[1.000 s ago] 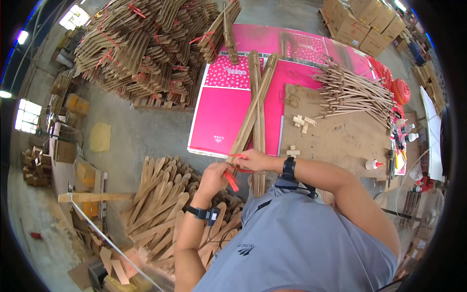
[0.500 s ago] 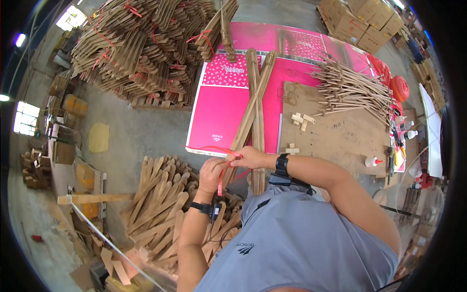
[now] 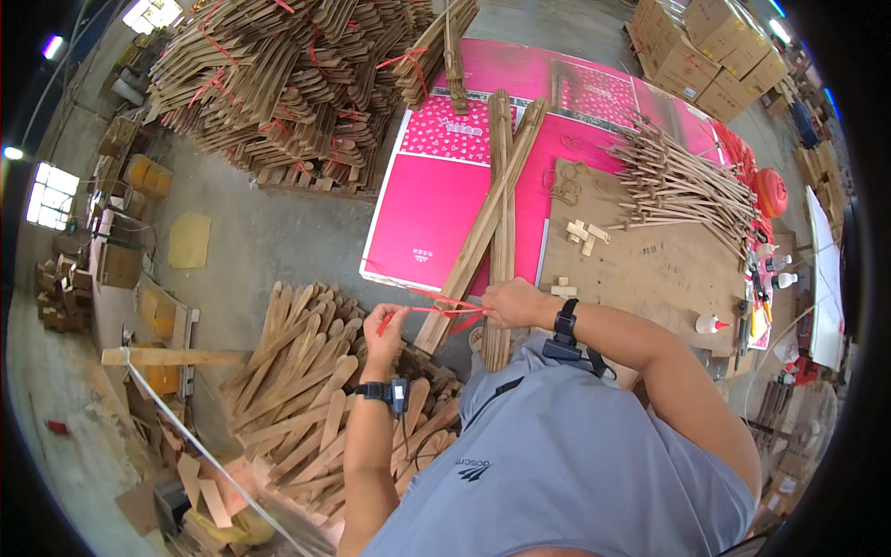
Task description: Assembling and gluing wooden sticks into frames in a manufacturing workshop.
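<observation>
Ribbon (image 3: 445, 310), red, runs between my left grip (image 3: 385, 325) and right grip (image 3: 513, 304), both closed on it, by the near ends of crossed slats (image 3: 480, 226). I see these on a pink bench (image 3: 427, 213) above concrete floor (image 3: 297, 223), poking past its near edge. Bare pink lies left of them. Cardboard (image 3: 640, 274), blocks (image 3: 587, 236) and sticks (image 3: 687, 186) take the right; heaped boards (image 3: 297, 367) lie beside my left forearm (image 3: 369, 464).

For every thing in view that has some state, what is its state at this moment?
Left hand, pinching the strap
Right hand, closed on the strap
Strap, stretched between the hands
Long slats, crossed, one set over the other
Rounded slats, piled untied
Upper-left slats, stacked, red ties on them
Sticks, heaped
Cardboard, flat
Cartons, stacked
</observation>
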{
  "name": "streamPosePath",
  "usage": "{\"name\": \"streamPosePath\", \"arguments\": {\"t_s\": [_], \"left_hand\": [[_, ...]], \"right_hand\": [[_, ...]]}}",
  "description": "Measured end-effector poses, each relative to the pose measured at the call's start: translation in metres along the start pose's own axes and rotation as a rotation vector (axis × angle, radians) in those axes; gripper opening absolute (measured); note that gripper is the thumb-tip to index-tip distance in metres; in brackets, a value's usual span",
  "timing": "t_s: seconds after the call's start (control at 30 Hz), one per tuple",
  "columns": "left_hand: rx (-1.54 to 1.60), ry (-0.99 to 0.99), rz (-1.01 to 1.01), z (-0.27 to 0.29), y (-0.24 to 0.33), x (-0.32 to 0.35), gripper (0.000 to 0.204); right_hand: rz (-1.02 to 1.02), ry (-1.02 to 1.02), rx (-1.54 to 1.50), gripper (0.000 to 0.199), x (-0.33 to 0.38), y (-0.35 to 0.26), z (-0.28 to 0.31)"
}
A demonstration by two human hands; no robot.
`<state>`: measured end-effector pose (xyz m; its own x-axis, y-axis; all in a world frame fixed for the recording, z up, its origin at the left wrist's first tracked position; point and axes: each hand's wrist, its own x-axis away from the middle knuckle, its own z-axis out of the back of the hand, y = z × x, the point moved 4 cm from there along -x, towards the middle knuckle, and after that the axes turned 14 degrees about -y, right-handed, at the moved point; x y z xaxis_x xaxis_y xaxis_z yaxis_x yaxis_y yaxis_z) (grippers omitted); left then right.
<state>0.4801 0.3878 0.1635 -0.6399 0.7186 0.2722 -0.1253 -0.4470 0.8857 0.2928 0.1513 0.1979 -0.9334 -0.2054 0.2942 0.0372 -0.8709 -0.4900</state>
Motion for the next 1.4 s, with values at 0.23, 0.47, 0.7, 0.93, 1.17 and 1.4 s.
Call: {"name": "streamPosePath", "arguments": {"t_s": [0.23, 0.47, 0.7, 0.93, 1.17, 1.4], "left_hand": [[0.876, -0.084, 0.040, -0.038, 0.005, -0.021, 0.017], [1.140, -0.211, 0.061, -0.061, 0.032, -0.039, 0.022], [1.118, -0.248, 0.146, -0.063, 0.029, -0.048, 0.019], [1.019, -0.219, 0.130, -0.056, 0.019, -0.052, 0.017], [0.747, -0.175, 0.071, -0.054, 0.020, -0.058, 0.018], [-0.256, -0.431, -0.362, -0.069, 0.099, -0.021, 0.023]], "right_hand": [[-0.024, -0.048, -0.110, 0.028, 0.008, -0.002, 0.002], [0.309, 0.203, -0.373, 0.017, -0.009, -0.029, 0.029], [0.119, -0.157, -0.878, 0.027, -0.034, -0.031, 0.008], [0.020, -0.143, -0.756, 0.031, -0.031, -0.013, -0.033], [0.008, -0.043, -0.982, 0.038, -0.031, 0.001, -0.045], [0.040, 0.089, -1.446, 0.028, -0.015, -0.004, -0.030]]}}
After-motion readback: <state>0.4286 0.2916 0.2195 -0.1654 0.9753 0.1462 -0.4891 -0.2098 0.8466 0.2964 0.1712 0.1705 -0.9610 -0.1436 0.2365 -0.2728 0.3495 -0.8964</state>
